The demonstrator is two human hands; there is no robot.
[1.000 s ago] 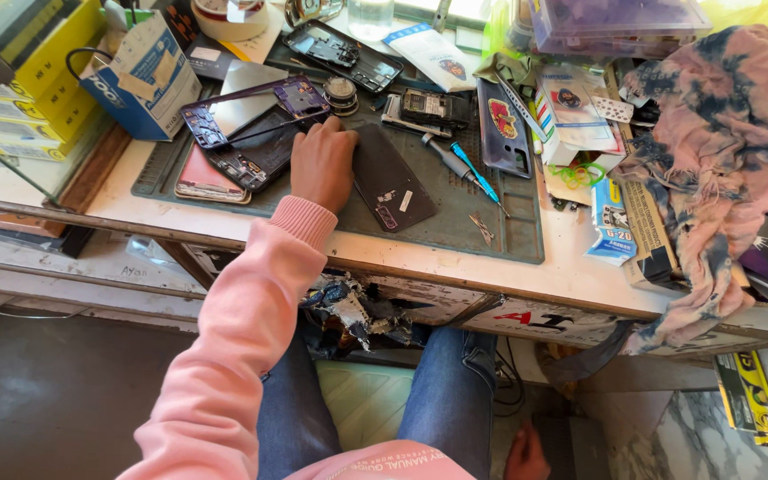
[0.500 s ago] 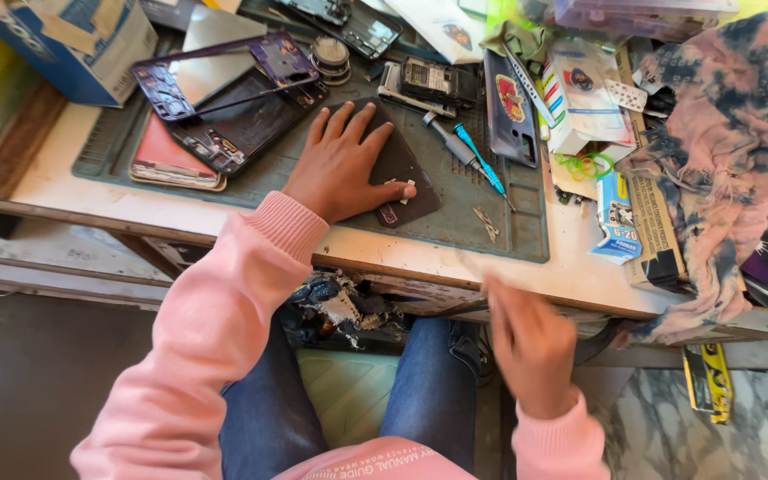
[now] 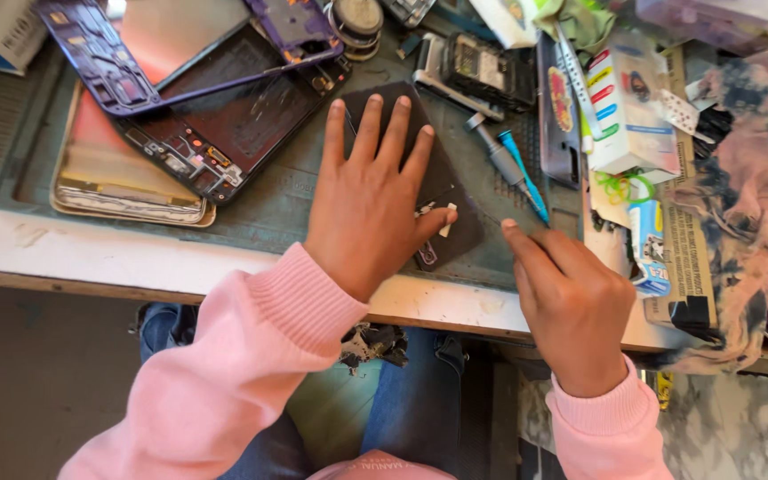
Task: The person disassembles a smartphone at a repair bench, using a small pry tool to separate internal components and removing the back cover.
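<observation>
1. Pressing flat on the dark phone panel (image 3: pixel 442 182), the left hand (image 3: pixel 368 209) lies palm down with its fingers spread wide and straight, thumb out to the side near a small pale tab at the panel's lower edge. The panel lies on the green work mat (image 3: pixel 286 209), near the table's front edge, between the opened phone and the screwdrivers.
2. Keeping that even, whole-palm pressure seems the sound way to hold the panel steady; weight on one corner could, I judge, let it slide or flex.
3. The right hand (image 3: pixel 571 302) hovers just beside the panel's right edge, fingers drawn narrow with thumb and forefinger together. Whether they pinch some fine tool or part I cannot tell.
4. Any fine work at the tab would call for a low approach, wrist braced on the table.
5. The mat covers a white table (image 3: pixel 91 253) crowded with parts: a purple phone frame (image 3: pixel 91 53), an opened phone body (image 3: pixel 224 133), a blue-tipped screwdriver (image 3: pixel 522 173), small cartons and a mottled cloth (image 3: pixel 748 187).
6. Below the table, the floor is dim.
</observation>
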